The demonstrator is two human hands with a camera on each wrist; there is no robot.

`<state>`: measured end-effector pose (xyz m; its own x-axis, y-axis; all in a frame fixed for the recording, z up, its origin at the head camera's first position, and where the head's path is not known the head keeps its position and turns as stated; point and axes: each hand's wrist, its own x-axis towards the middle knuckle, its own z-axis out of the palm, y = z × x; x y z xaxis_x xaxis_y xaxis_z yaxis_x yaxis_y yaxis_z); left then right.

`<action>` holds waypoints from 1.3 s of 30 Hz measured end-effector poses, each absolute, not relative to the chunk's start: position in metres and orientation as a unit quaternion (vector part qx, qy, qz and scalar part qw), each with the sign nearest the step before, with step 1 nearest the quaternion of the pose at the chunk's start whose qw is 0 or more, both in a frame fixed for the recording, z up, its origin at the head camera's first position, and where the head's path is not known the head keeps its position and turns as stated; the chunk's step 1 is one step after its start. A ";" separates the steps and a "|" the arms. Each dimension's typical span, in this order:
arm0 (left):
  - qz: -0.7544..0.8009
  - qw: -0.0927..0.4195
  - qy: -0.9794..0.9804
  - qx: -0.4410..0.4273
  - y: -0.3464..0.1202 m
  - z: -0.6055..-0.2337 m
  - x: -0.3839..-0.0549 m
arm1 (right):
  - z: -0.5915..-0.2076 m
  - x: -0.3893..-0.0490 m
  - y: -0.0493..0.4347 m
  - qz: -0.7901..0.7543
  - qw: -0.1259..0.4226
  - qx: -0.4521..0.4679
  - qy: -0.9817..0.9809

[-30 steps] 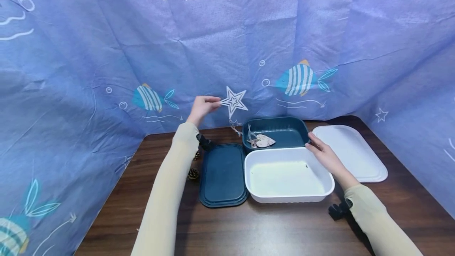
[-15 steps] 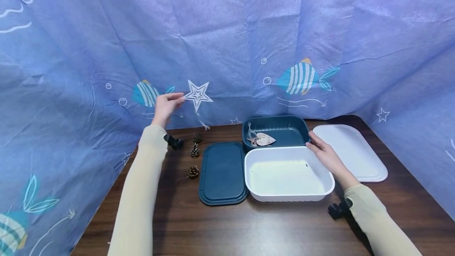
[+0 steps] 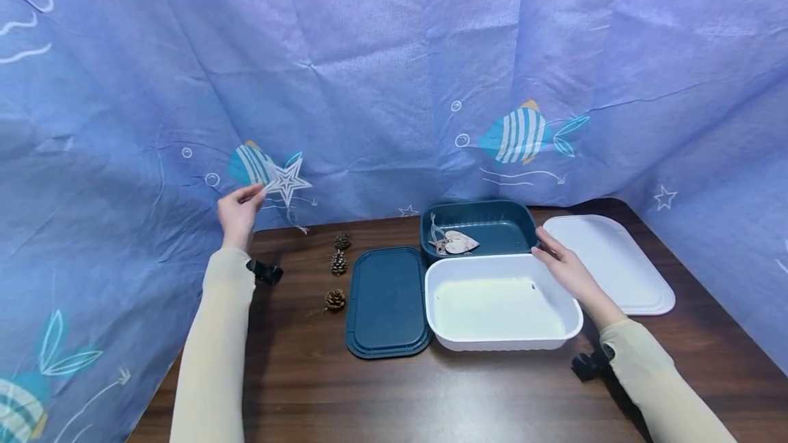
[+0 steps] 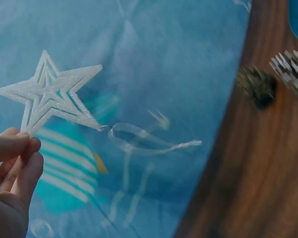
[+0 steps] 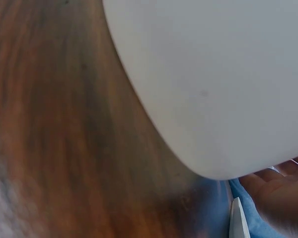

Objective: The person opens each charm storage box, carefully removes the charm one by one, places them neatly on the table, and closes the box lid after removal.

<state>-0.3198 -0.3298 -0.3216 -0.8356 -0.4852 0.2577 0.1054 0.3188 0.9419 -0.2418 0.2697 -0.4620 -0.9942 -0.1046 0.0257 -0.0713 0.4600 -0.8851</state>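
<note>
My left hand (image 3: 239, 216) is raised over the table's back left, pinching a white glittery star ornament (image 3: 287, 183) by one point between thumb and fingers. From another point of the star (image 4: 49, 94) a clear ribbon loop (image 4: 144, 140) dangles, as the left wrist view shows. My right hand (image 3: 568, 273) lies at the back right corner of a white container (image 3: 501, 344), its fingers extended by the rim and near the dark blue container (image 3: 501, 234) behind. That dark container holds a heart-shaped ornament (image 3: 462, 243) and some ribbon. Part of the right hand (image 5: 283, 198) is hidden by the white wall.
A dark blue lid (image 3: 389, 303) lies left of the white container. Beside it are three pinecones, one in front (image 3: 334, 299). A white lid (image 3: 609, 265) is at the right. Blue fabric (image 3: 382, 87) with fish prints hangs behind the wooden table (image 3: 480, 395).
Carrying the star, my left hand has moved left from near the dark container, then lower, uncovering the pinecones. My right hand has stayed at the containers' corner.
</note>
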 end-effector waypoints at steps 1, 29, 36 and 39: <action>-0.567 0.261 -0.770 0.131 -0.334 -0.328 -0.318 | -0.462 -0.242 0.270 -0.517 0.017 -0.052 0.854; -0.629 0.202 -0.717 0.225 -0.356 -0.434 -0.279 | -0.460 -0.241 0.270 -0.519 0.015 -0.049 0.853; -0.632 0.190 -0.706 0.257 -0.356 -0.441 -0.281 | -0.461 -0.243 0.269 -0.519 0.018 -0.048 0.853; -0.633 0.185 -0.703 0.268 -0.355 -0.444 -0.283 | -0.461 -0.243 0.269 -0.516 0.017 -0.046 0.855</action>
<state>-0.2826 -0.3553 -0.4440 -0.7884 -0.6101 -0.0784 -0.1421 0.0566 0.9882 -0.2430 0.2694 -0.4606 -0.9951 -0.0971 0.0179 -0.0611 0.4630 -0.8843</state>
